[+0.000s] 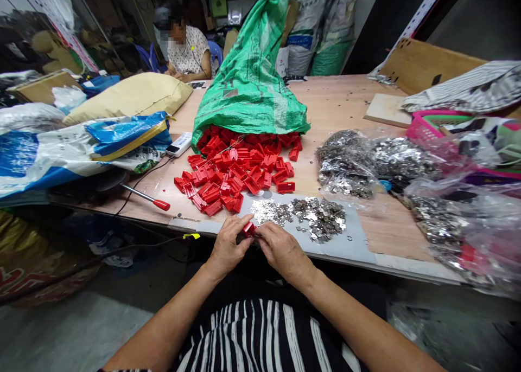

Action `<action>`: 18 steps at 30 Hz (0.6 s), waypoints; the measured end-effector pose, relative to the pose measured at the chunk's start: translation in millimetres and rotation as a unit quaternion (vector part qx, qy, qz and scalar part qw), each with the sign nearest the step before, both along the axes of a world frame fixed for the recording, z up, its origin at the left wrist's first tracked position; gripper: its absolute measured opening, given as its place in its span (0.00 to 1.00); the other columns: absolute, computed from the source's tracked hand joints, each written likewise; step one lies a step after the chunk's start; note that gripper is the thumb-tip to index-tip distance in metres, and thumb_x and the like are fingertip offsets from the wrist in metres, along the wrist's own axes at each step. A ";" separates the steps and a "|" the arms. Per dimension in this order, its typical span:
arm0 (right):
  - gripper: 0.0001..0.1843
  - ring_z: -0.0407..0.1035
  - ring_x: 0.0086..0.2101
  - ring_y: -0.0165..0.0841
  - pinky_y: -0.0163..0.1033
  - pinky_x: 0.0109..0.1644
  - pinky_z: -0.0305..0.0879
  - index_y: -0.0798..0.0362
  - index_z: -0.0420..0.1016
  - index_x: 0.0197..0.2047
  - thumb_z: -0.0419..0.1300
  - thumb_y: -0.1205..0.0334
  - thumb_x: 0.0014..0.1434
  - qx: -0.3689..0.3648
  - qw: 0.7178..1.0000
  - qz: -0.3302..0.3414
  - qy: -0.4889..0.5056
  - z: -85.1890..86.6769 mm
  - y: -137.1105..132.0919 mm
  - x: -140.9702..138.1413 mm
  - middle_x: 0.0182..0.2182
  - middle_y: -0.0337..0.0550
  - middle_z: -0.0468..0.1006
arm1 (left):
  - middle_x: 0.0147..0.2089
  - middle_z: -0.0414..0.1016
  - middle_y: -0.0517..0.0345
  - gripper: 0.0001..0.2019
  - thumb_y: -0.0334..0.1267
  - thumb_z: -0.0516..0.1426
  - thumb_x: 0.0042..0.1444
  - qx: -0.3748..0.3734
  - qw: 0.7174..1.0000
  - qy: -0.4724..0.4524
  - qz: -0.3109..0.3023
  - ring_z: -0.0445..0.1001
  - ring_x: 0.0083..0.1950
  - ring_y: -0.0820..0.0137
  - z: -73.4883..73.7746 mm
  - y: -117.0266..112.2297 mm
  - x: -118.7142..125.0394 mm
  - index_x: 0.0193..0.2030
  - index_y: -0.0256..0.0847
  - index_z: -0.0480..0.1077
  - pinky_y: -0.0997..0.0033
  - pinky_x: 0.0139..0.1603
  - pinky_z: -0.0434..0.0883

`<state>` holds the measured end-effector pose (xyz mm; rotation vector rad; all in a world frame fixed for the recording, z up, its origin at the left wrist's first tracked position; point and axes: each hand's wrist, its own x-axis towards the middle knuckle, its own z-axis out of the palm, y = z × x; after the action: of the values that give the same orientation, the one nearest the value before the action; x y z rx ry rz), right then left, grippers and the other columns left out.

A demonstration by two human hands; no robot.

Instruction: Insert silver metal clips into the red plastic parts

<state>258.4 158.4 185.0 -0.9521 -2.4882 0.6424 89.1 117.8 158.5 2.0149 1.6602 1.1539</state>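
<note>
Between my hands, at the table's front edge, is a small red plastic housing (pixel 248 229). My left hand (pixel 228 243) grips it between thumb and fingers. My right hand (pixel 284 248) is closed in a pinch at the housing's right side; whatever its fingertips hold is hidden. Just beyond lies a heap of similar red plastic housings (pixel 232 177), spilling from the mouth of a green woven sack (pixel 252 90). Right of that heap, small shiny metal plates (pixel 271 212) and darker metal pieces (pixel 321 217) are piled on a grey sheet (pixel 358 236).
Clear plastic bags of metal pieces (pixel 345 160) and a pink basket (pixel 427 125) crowd the right side. A lever with a red grip (pixel 161 204), a white device with a cable (pixel 179 144) and sacks (pixel 134 95) occupy the left. Another person (pixel 189 52) sits across the table.
</note>
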 end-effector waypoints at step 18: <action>0.11 0.67 0.40 0.35 0.37 0.45 0.66 0.53 0.72 0.41 0.53 0.76 0.60 0.013 0.990 -0.039 -0.135 22.3 -5.2 -15.7 0.37 0.46 0.72 | 0.55 0.74 0.53 0.27 0.27 0.58 0.53 0.012 1.000 -0.001 -0.005 0.70 0.54 0.62 2.0 -0.5 0.3 0.60 0.45 0.64 0.51 0.60 0.66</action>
<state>242.7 153.2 207.3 -1.1897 -2.6673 0.4816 89.4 117.2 160.4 2.0334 1.6412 1.1761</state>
